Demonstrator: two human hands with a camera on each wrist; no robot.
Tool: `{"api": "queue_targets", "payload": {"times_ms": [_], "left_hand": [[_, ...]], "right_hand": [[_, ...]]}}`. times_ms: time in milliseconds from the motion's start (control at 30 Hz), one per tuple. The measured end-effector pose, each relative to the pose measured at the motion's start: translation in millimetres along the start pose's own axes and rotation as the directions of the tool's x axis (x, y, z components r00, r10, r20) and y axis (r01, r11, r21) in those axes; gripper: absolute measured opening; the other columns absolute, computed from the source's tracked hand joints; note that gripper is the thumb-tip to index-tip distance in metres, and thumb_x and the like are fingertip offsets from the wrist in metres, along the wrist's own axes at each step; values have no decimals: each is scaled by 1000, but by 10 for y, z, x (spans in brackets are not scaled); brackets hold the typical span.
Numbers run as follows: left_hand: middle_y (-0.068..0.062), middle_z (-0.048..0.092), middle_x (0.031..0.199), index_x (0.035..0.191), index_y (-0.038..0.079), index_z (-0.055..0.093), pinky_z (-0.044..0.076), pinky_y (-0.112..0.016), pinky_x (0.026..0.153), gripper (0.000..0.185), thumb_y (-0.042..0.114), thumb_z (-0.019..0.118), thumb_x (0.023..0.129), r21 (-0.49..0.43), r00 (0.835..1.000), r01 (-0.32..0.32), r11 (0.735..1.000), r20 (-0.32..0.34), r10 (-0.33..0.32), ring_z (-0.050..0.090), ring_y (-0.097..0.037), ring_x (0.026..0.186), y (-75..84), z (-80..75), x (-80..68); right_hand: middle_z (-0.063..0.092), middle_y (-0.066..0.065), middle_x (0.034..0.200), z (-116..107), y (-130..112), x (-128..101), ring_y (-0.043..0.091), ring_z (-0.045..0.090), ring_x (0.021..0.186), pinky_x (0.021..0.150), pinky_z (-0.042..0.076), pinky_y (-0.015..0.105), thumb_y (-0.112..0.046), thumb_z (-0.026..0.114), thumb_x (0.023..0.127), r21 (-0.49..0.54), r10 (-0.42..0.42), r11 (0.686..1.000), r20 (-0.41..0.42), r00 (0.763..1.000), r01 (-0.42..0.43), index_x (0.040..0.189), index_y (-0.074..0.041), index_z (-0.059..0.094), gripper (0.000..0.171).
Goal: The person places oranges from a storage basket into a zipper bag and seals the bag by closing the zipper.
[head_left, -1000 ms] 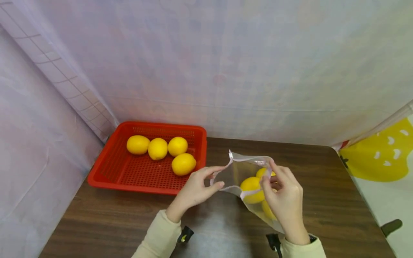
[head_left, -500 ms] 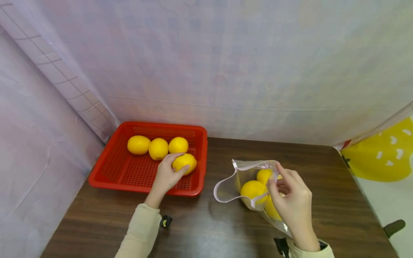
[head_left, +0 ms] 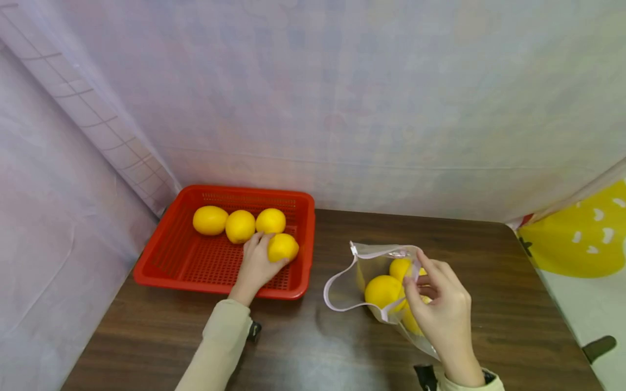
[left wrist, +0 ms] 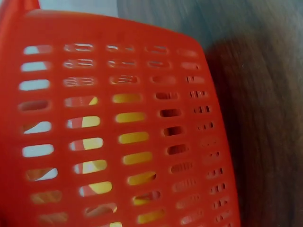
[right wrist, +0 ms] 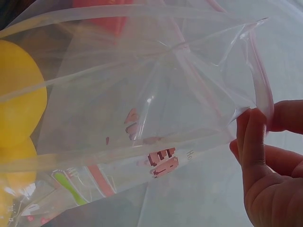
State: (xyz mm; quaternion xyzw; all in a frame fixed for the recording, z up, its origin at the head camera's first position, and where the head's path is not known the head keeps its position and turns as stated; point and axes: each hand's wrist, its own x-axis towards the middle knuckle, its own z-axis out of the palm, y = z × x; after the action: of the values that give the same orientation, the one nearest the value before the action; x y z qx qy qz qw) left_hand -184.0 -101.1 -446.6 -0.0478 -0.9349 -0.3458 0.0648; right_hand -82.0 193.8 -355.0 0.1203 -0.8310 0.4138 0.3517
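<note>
In the head view my left hand [head_left: 256,265] reaches over the front of the red basket [head_left: 161,271]. It grips the lemon [head_left: 283,247] at the basket's right side, fingers behind it and thumb in front. Through the slots of the basket wall [left wrist: 102,28] in the left wrist view, bits of yellow show; the hand itself is mostly hidden there. My right hand [head_left: 442,312] pinches the pink-edged rim of a clear zip bag [right wrist: 137,90]. The bag's mouth gapes to the left, and lemons [head_left: 383,292] lie inside it.
Three more lemons [head_left: 240,226] sit in a row at the back of the basket. Both basket and bag are on a dark wooden table [head_left: 313,347]. A pale curtain [head_left: 342,108] hangs behind the table's far edge.
My left hand let go of the bag's left rim and moved left into the basket, taking hold of the right-hand lemon. The right hand moved slightly right and down, still pinching the bag.
</note>
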Motion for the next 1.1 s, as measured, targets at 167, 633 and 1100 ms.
{"api": "queue_targets", "payload": {"times_ms": [167,633,1100], "left_hand": [[-25,34,134,131,3,43,34,-56,93,70,31,73,74,51,995,58,997,82,-62,30,-46,120,10,47,82],[-26,27,141,140,11,33,36,-55,93,76,25,72,77,105,965,91,990,235,-114,33,-47,121,6,66,136],[-25,39,126,126,5,43,39,-51,89,61,11,74,74,62,974,82,995,206,-93,44,-45,105,37,87,126]], "right_hand": [[59,20,87,-3,4,-7,-16,50,71,59,44,5,22,69,58,2,-5,1000,4,1000,5,111,12,59,54],[60,18,87,3,6,-6,-15,50,70,58,44,5,22,69,58,0,-12,1000,30,999,12,110,12,59,54],[60,18,88,-3,3,5,-13,50,70,58,44,5,21,70,58,-13,-9,1000,42,999,10,111,11,59,54]]}}
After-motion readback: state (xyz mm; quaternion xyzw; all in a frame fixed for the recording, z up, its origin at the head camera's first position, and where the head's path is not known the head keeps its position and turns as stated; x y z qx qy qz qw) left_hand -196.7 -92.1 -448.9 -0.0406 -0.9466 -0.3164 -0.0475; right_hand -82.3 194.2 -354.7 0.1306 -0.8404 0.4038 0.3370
